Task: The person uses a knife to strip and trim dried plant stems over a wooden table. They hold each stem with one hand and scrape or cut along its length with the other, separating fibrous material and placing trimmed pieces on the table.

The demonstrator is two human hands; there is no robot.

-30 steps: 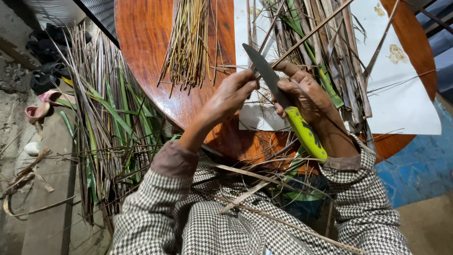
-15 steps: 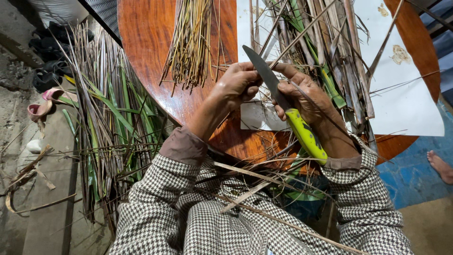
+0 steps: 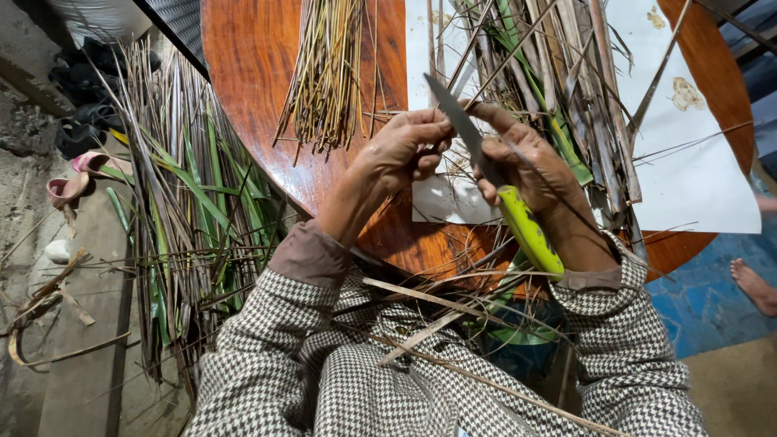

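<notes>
My right hand [image 3: 530,166] grips a knife with a yellow-green handle [image 3: 530,231]; its grey blade [image 3: 455,117] points up and to the left. My left hand [image 3: 405,146] is closed beside the blade, pinching a thin leaf strip [image 3: 473,61] that runs up past the knife. Both hands hover over a round reddish wooden table [image 3: 251,73]. A bundle of thin stripped yellow sticks [image 3: 328,73] lies on the table just left of my left hand. A heap of dry and green leaf strips [image 3: 566,89] lies behind my right hand on white paper [image 3: 688,178].
A big pile of long green and dry palm leaves [image 3: 190,210] lies on the floor at the left. Sandals [image 3: 69,182] and dark shoes [image 3: 81,129] sit further left. Loose strips rest on my lap. A bare foot of another person [image 3: 753,283] shows at the right edge on blue flooring.
My left hand has moved up and right to meet the knife blade. The right hand and knife have stayed nearly where they were, shifting slightly upward.
</notes>
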